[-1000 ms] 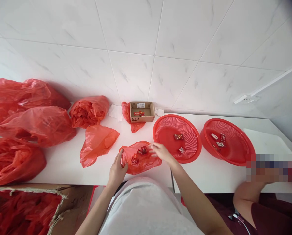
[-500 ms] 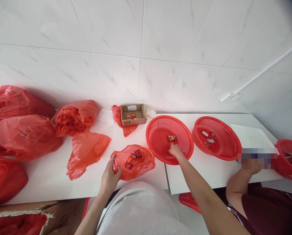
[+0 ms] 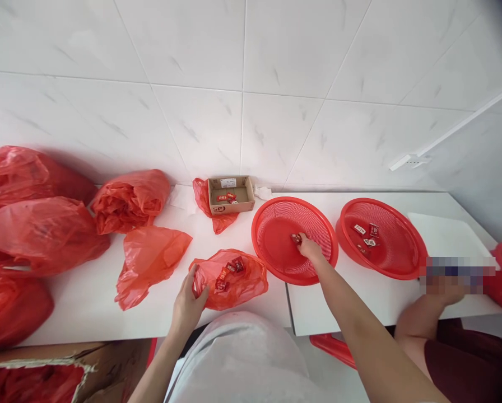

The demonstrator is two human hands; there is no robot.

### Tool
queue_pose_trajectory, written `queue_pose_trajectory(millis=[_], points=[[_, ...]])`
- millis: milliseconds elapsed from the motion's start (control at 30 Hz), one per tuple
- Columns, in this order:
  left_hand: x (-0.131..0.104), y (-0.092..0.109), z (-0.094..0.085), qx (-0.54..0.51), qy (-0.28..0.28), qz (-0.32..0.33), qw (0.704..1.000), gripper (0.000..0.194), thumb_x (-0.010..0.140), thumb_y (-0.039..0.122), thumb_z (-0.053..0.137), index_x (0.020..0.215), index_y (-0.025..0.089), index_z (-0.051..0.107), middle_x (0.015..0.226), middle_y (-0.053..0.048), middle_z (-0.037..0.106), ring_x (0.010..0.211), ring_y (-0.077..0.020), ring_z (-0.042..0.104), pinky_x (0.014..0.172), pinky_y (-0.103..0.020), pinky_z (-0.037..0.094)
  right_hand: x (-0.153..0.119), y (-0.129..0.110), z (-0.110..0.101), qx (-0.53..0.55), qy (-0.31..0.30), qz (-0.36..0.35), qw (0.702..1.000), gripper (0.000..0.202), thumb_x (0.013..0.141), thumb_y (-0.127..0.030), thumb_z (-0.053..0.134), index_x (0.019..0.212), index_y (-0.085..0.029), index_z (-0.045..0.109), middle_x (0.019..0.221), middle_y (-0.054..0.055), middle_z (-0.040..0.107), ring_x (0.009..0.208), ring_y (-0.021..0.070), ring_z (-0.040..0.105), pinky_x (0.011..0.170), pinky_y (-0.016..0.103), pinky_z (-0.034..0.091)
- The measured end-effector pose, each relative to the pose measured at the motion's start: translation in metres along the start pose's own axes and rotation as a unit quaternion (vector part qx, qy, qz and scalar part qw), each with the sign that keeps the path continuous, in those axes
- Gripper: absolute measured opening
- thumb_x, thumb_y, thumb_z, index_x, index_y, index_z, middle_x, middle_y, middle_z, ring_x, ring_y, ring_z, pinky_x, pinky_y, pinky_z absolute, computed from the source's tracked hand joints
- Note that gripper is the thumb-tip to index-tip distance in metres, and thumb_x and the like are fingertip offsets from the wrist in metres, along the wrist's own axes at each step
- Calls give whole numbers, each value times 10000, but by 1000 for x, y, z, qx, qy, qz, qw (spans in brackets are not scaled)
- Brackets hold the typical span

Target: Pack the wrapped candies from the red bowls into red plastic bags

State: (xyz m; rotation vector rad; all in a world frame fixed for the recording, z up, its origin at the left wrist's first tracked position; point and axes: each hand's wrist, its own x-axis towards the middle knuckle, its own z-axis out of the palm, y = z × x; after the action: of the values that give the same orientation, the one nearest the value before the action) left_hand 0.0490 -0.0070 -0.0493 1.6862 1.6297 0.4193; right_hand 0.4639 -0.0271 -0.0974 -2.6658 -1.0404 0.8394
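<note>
My left hand (image 3: 190, 301) grips the left edge of a thin red plastic bag (image 3: 251, 286), thumb and fingers around its rim. Several small wrapped packets (image 3: 224, 273), red and dark red, lie on the bag. Over the middle round red mesh basket (image 3: 272, 267), my right hand (image 3: 311, 247) reaches in from the front. Its fingers are closed on a small dark red packet (image 3: 296, 239), partly hidden by them. No other packet shows in that basket.
A second red basket (image 3: 385, 263) with several packets stands to the right, near a co-worker's arm (image 3: 419, 313). Behind is a small cardboard box (image 3: 232, 208) holding packets. Full red bags (image 3: 36, 235) and a flat red bag (image 3: 150, 263) lie left.
My right hand has closed on the packet in the basket and shifted slightly up and right. My left hand stays at the bag. The view has turned a little.
</note>
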Motion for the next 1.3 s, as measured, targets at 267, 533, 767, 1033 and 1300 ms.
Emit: queue_pose_trajectory(millis=[267, 533, 767, 1033, 1300], points=[[2, -1, 4, -33, -1, -22, 999, 689, 826, 363, 543, 1466, 206, 342, 1483, -112, 444, 1234, -278, 536, 991, -413, 445, -50, -50, -6, 308, -131, -75, 939, 401, 883, -552, 506, 1099, -236, 624, 986, 77, 666, 750, 159, 626, 559, 228, 460], [2, -5, 4, -40, 18, -19, 999, 690, 813, 338, 571, 1455, 197, 362, 1435, -130, 498, 1206, -276, 563, 966, -415, 470, -132, -113, 35, 474, -394, -125, 778, 452, 817, -627, 575, 856, -186, 669, 820, 42, 655, 647, 112, 570, 490, 178, 413], [-3, -12, 3, -39, 10, -22, 999, 694, 825, 355, 541, 1466, 175, 341, 1424, -147, 496, 953, -234, 654, 848, -381, 512, -149, -134, 45, 474, -325, -137, 806, 424, 827, -507, 625, 1195, -297, 601, 1194, 36, 607, 1047, 181, 611, 848, 302, 514], [-6, -13, 3, -68, 26, -1, 997, 756, 802, 344, 552, 1496, 209, 283, 1403, -163, 496, 557, -103, 540, 652, -335, 523, -146, -125, 66, 373, -203, -277, 862, 398, 912, -425, 504, 1258, -232, 531, 1059, 67, 674, 1006, 191, 639, 932, 366, 477], [-19, -23, -15, -133, 14, -63, 989, 845, 754, 433, 621, 1493, 213, 275, 1276, -163, 593, 710, -168, 662, 667, -333, 542, -149, -108, 60, 205, -13, -323, 924, 356, 886, -358, 529, 1212, -220, 556, 1216, 95, 619, 1148, 231, 566, 1010, 423, 428]])
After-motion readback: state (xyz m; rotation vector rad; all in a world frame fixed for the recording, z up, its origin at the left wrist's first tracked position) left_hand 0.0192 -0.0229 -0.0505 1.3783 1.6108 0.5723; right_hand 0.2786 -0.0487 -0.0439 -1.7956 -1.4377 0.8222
